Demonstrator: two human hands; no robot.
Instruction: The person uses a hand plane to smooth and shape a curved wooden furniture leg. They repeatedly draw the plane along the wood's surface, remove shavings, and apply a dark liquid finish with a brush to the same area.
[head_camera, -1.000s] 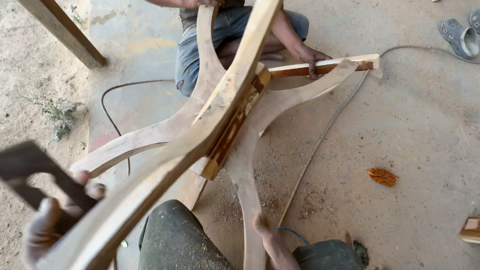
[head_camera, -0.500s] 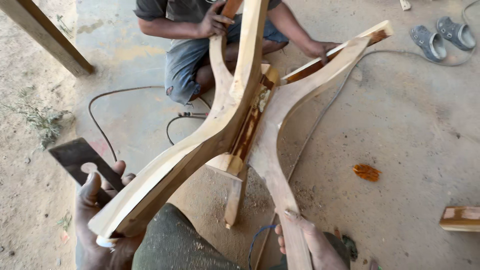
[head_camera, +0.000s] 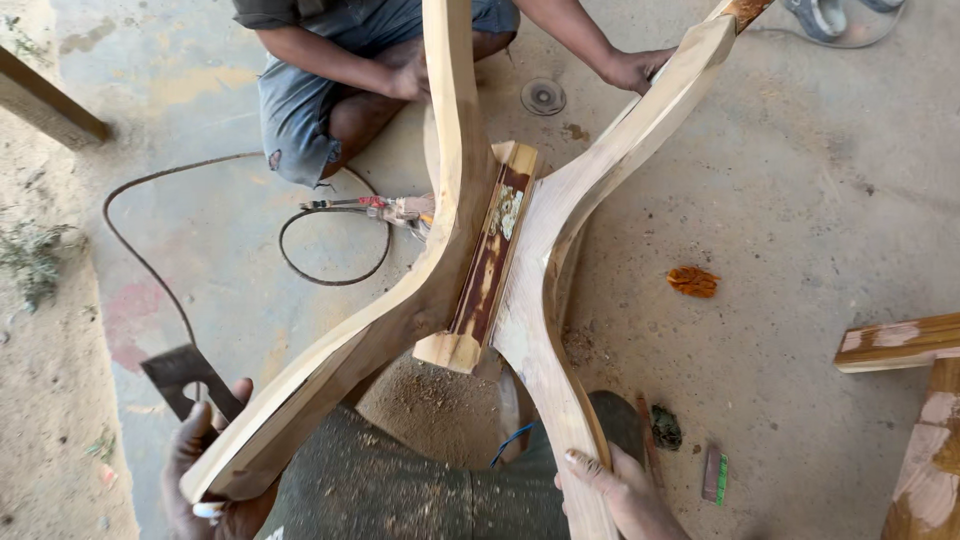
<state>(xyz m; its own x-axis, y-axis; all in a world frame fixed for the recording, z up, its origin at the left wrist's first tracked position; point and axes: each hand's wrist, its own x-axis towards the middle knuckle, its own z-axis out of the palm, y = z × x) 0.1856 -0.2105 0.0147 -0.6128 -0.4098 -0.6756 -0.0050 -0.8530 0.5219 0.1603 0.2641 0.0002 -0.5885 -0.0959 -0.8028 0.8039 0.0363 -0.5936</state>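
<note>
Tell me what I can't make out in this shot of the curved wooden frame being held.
Head view only:
- Left hand: palm hidden behind the curved leg.
- Right hand: cut off by the bottom edge.
- Frame top: runs past the upper edge.
- Flat metal piece: partly covered by fingers.

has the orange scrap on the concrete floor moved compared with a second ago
Cannot tell. The orange scrap lies right of the curved wooden frame, on the same side as before; its changed place in the picture fits head camera motion.

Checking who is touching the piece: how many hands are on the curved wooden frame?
4. The left hand grips the lower-left leg end, the right hand the lower-right leg; the co-worker's two hands hold the far legs of the wooden frame.
</note>
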